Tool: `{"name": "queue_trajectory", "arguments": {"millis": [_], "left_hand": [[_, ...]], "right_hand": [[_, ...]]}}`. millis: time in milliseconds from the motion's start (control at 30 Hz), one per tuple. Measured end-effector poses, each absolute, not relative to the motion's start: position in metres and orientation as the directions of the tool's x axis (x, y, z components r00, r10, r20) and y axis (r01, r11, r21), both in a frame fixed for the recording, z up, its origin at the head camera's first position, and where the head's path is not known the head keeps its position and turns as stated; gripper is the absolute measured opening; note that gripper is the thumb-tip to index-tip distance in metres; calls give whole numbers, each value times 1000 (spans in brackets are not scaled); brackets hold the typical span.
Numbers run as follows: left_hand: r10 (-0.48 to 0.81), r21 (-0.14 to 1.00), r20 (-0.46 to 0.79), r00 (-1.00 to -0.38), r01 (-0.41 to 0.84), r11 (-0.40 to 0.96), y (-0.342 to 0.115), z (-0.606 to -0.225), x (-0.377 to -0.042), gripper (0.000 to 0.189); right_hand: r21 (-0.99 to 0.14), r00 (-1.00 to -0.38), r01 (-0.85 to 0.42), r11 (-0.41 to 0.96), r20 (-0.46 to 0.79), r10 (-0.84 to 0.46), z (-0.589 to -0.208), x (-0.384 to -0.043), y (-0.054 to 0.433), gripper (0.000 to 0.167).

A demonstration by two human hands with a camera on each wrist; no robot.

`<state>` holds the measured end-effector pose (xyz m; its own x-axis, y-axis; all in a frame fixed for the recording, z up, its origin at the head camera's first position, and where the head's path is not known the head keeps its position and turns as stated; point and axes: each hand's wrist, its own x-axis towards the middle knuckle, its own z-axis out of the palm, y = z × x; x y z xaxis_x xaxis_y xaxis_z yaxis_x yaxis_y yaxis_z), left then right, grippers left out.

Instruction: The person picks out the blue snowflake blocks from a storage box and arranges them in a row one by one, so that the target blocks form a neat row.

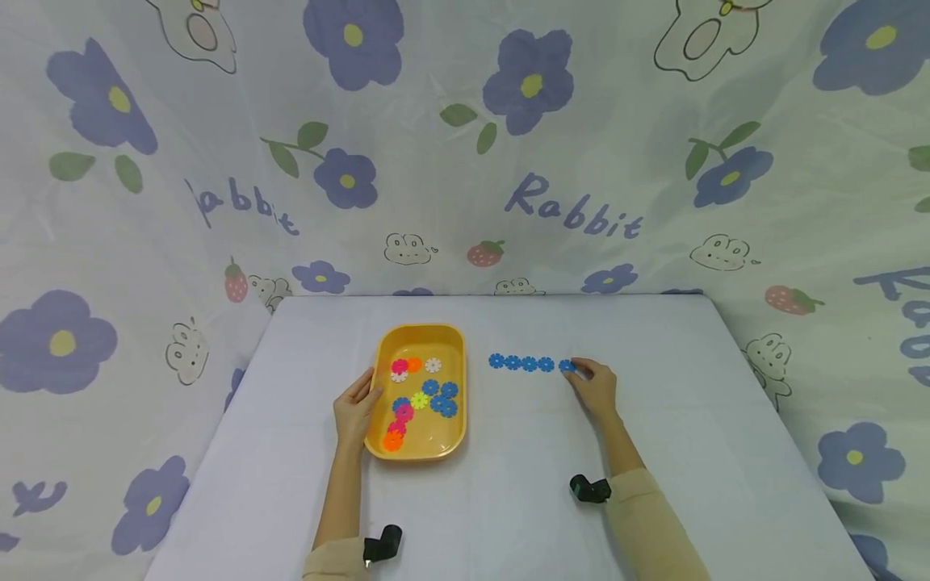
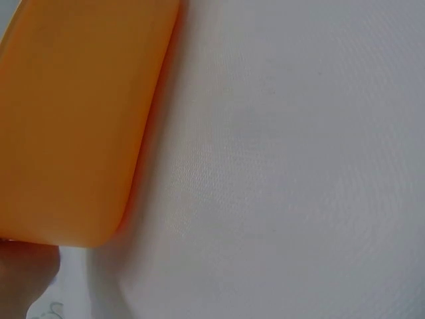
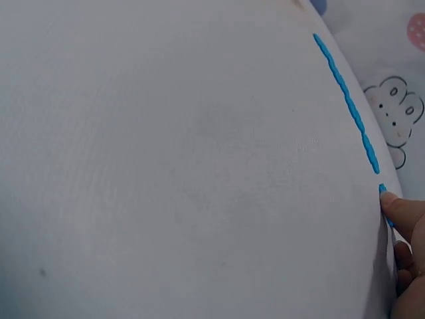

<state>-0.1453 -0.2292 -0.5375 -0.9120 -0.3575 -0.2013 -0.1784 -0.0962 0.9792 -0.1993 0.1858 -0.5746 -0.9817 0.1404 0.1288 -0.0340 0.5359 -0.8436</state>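
Note:
My left hand (image 1: 353,411) grips the left side of a yellow tray (image 1: 458,440); in the left wrist view the tray's orange-looking outer wall (image 2: 80,119) fills the upper left. Inside lie several flower-shaped plastic discs: blue (image 1: 449,390), pink (image 1: 404,413), orange (image 1: 393,440), white (image 1: 433,365) and yellow-green (image 1: 419,400). Right of the tray, several blue discs (image 1: 529,364) form a row on the table. At the row's right end my right hand (image 1: 597,389) pinches one more blue disc (image 1: 565,365) between thumb and fingers, a small gap apart from the row.
A white cloth covers the table (image 1: 523,500), whose far edge meets a patterned curtain (image 1: 436,161) with flowers and rabbits. Curtain also hangs at the left and right sides. A small black camera (image 1: 590,489) is strapped at the right sleeve and another (image 1: 383,544) at the left.

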Motion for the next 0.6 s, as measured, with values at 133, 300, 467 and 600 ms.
{"name": "queue_trajectory", "arguments": {"millis": [133, 300, 467, 600], "left_hand": [[-361, 979, -202, -910, -184, -85, -229, -537, -146, 45], [-362, 980, -199, -911, -184, -74, -229, -538, -146, 45], [-358, 981, -192, -914, -173, -84, -229, -538, -146, 44], [-366, 981, -193, -911, -171, -90, -229, -539, -147, 43]], "right_hand": [[-847, -980, -44, 530, 140, 143, -579, -203, 184, 32], [-845, -978, -37, 534, 139, 153, -581, -204, 181, 31], [-844, -975, -30, 536, 142, 170, -581, -204, 179, 29], [-844, -974, -43, 534, 155, 167, -581, -204, 179, 29]]}}
